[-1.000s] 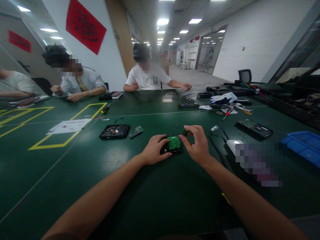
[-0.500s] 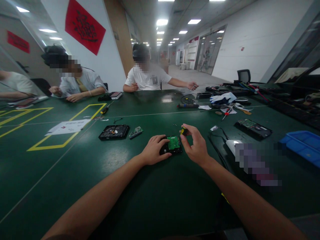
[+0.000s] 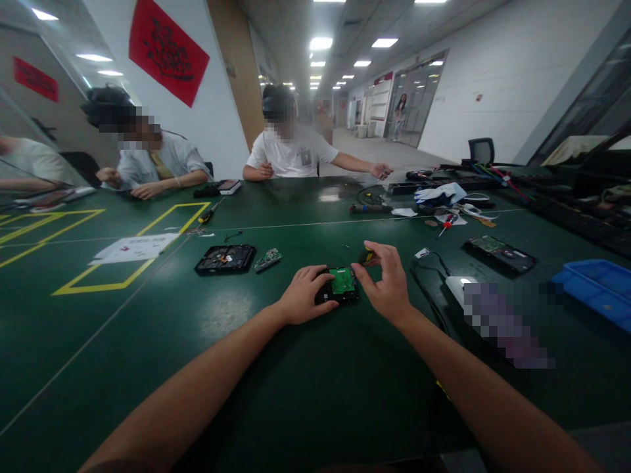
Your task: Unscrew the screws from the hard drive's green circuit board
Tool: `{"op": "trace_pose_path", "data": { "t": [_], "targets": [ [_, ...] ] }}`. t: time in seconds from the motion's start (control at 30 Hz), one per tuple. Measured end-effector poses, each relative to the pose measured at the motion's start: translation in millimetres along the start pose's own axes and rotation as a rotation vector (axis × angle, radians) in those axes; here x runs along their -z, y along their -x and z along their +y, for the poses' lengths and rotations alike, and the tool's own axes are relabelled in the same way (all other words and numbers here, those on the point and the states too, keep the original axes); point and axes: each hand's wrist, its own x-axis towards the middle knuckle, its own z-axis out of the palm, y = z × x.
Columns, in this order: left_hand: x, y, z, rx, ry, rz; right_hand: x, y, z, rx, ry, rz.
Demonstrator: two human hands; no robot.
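A black drive [image 3: 349,297] lies flat, green board [image 3: 343,280] upward, near a black-and-yellow tool handle [image 3: 365,255].

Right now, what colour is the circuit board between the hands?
The circuit board is green, best seen in the head view.

On the table [image 3: 256,368], left to right: hard-drive body [image 3: 225,259], circuit board [image 3: 269,261], hard drive [image 3: 344,282] partly under left hand [image 3: 302,295], bin [image 3: 597,287].
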Motion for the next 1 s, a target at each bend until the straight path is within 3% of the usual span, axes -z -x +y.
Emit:
{"op": "trace_pose_path", "data": {
  "t": [0.37,0.63,1.0],
  "targets": [
    [-1.0,0.6,-1.6,-0.006,0.01,0.01,-1.2,2.1,0.7,-0.037,-0.014,-0.062],
    [-1.4,0.1,-1.7,0.002,-0.007,-0.003,1.0,-0.5,-1.6,0.013,0.07,0.052],
    [-1.2,-0.1,-2.2,0.003,0.004,0.003,-2.2,5.0,2.3,-0.018,0.063,0.027]
  ]
}}
